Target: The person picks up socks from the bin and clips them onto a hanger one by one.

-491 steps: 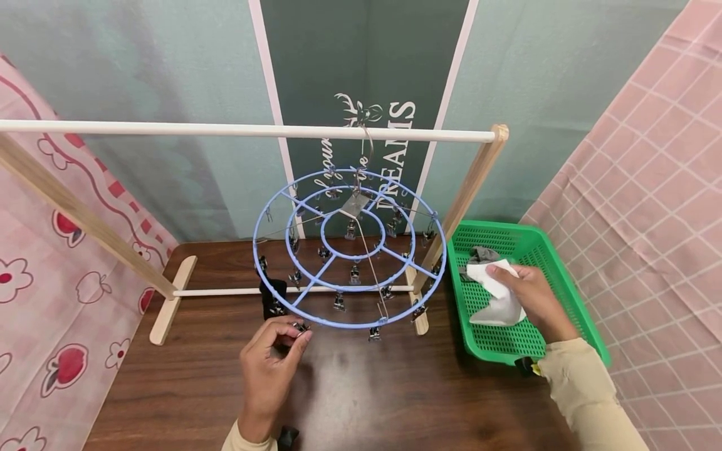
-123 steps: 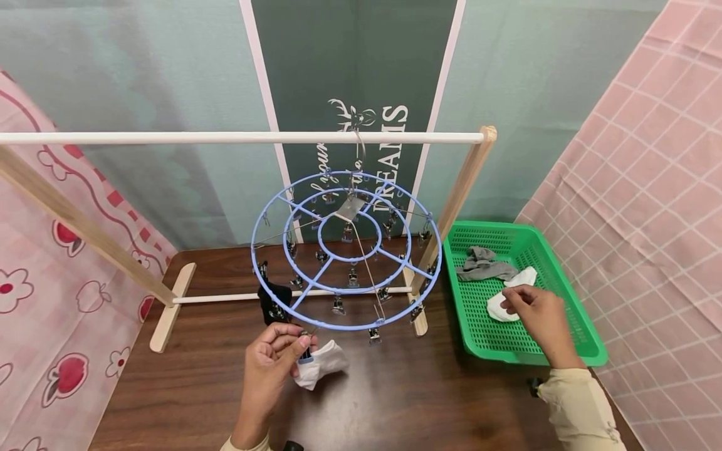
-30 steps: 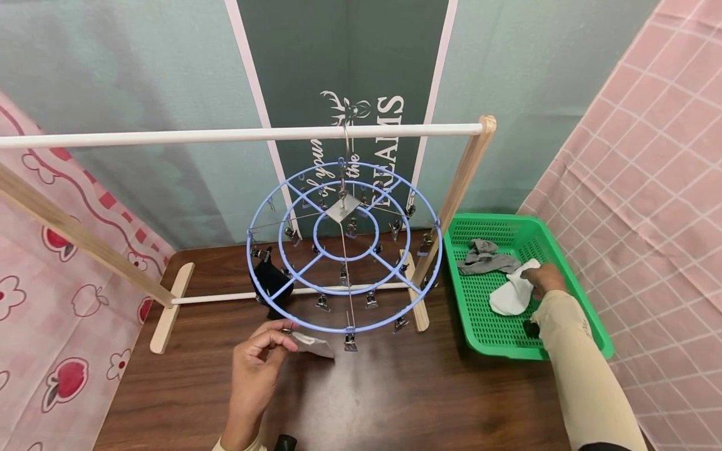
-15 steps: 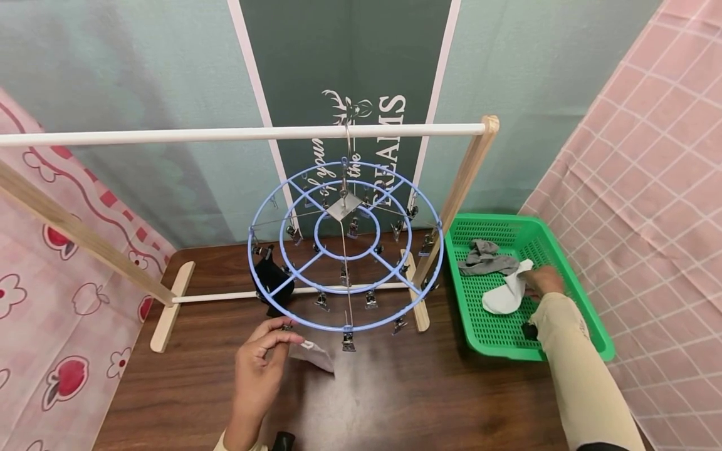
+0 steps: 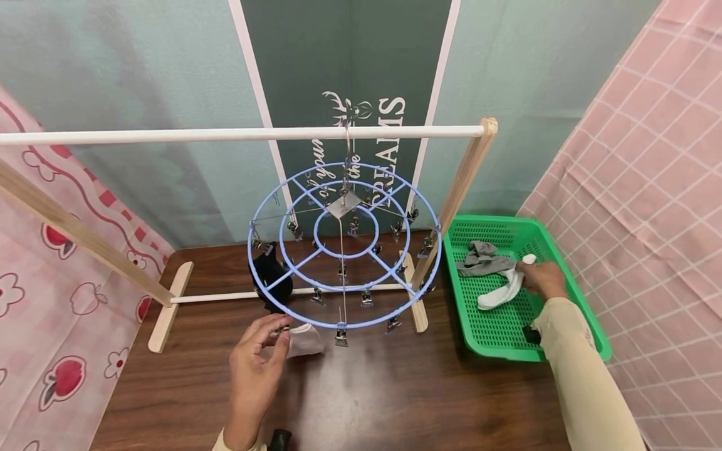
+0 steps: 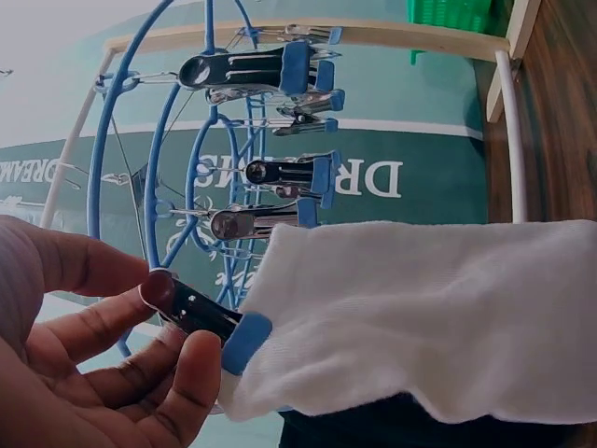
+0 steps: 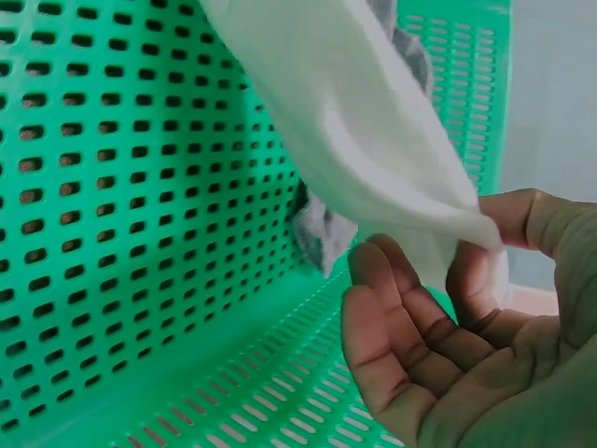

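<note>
My left hand (image 5: 256,369) pinches a metal clip (image 6: 201,313) with blue tips at the front-left rim of a round blue hanger (image 5: 361,324). The clip's tips bite the edge of a white sock (image 6: 429,317), which hangs beside the fingers. Inside the green basket (image 5: 575,313), my right hand (image 5: 544,280) holds another white sock (image 5: 502,294) between thumb and forefinger, its other fingers loosely bent. That sock (image 7: 354,121) stretches away from the hand in the right wrist view. A grey sock (image 5: 482,260) lies just behind it in the basket.
The hanger hooks over a white rail (image 5: 225,134) on a wooden stand (image 5: 470,166). Several clips (image 5: 341,338) dangle from its rings. A black sock (image 5: 272,275) hangs at its left side. Patterned cloths flank the brown table (image 5: 361,401).
A white sock went from the basket onto the clip at my left hand. My right hand returned to the basket and took the other white sock, now drawn out narrower. The hanger turned slightly.
</note>
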Demonstrator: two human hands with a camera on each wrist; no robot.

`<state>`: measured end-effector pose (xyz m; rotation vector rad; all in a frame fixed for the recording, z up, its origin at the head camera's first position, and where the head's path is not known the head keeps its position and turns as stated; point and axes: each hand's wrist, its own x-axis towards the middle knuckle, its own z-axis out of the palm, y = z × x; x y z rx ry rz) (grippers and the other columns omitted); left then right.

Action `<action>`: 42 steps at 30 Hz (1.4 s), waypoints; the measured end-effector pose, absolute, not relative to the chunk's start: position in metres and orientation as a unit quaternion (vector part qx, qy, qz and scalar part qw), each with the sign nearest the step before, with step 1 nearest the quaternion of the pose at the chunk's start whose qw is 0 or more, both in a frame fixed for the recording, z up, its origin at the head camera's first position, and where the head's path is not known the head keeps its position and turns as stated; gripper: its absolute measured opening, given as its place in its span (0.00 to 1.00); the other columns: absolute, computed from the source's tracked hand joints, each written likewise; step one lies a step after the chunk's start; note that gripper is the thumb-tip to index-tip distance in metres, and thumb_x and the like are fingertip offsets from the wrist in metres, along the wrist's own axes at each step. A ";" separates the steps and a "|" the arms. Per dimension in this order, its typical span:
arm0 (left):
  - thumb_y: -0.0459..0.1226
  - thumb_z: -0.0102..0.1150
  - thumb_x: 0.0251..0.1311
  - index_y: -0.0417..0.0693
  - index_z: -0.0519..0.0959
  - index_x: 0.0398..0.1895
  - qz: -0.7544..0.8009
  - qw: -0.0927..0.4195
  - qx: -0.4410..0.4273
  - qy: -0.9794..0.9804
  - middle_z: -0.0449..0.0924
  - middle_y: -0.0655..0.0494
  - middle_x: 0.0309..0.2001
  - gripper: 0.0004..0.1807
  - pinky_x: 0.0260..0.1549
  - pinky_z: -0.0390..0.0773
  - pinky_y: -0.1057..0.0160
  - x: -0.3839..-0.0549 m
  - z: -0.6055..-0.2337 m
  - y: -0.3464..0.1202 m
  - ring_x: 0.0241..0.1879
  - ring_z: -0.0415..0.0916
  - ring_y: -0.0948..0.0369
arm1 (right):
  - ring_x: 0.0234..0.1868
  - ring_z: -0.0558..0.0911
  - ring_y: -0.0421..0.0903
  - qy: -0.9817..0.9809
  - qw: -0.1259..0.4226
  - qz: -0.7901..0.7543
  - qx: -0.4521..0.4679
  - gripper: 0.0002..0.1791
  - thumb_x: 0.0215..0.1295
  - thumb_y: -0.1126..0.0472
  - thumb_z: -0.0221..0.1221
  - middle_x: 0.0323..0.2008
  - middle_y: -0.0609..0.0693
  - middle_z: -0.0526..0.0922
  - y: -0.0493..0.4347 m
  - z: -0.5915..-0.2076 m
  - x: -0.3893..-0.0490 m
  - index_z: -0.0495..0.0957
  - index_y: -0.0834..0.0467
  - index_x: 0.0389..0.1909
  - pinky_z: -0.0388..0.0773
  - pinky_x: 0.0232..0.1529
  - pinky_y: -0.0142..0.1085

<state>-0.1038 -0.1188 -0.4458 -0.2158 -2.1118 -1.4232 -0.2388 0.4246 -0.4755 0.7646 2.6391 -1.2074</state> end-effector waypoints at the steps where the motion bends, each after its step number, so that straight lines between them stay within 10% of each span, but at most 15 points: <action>1: 0.17 0.63 0.47 0.40 0.85 0.38 -0.530 0.289 -0.079 -0.793 0.83 0.50 0.42 0.16 0.32 0.75 0.77 -0.104 -0.445 -0.119 0.37 0.78 0.59 | 0.29 0.84 0.48 0.880 0.064 -0.399 0.251 0.25 0.67 0.48 0.51 0.23 0.48 0.83 0.424 -0.475 -0.238 0.77 0.70 0.42 0.81 0.43 0.49; 16: 0.21 0.67 0.45 0.38 0.82 0.48 -0.485 0.267 -0.011 -0.833 0.78 0.47 0.46 0.22 0.22 0.74 0.74 -0.102 -0.440 -0.119 0.25 0.75 0.66 | 0.13 0.55 0.42 0.858 -0.095 -0.439 0.250 0.22 0.59 0.58 0.54 0.08 0.42 0.53 0.413 -0.459 -0.234 0.59 0.51 0.08 0.58 0.15 0.36; 31: 0.23 0.66 0.49 0.32 0.69 0.63 -0.512 0.218 -0.001 -0.831 0.75 0.45 0.42 0.34 0.31 0.78 0.76 -0.106 -0.439 -0.118 0.39 0.75 0.57 | 0.13 0.66 0.38 0.849 -0.164 -0.443 0.238 0.18 0.58 0.57 0.57 0.07 0.39 0.60 0.395 -0.440 -0.230 0.66 0.54 0.12 0.65 0.14 0.29; 42: 0.30 0.63 0.59 0.36 0.51 0.73 -0.545 0.148 0.001 -0.826 0.80 0.50 0.36 0.43 0.28 0.75 0.74 -0.107 -0.436 -0.118 0.28 0.74 0.68 | 0.14 0.66 0.38 0.848 -0.189 -0.433 0.242 0.15 0.58 0.58 0.58 0.07 0.39 0.62 0.384 -0.432 -0.227 0.68 0.57 0.15 0.63 0.14 0.29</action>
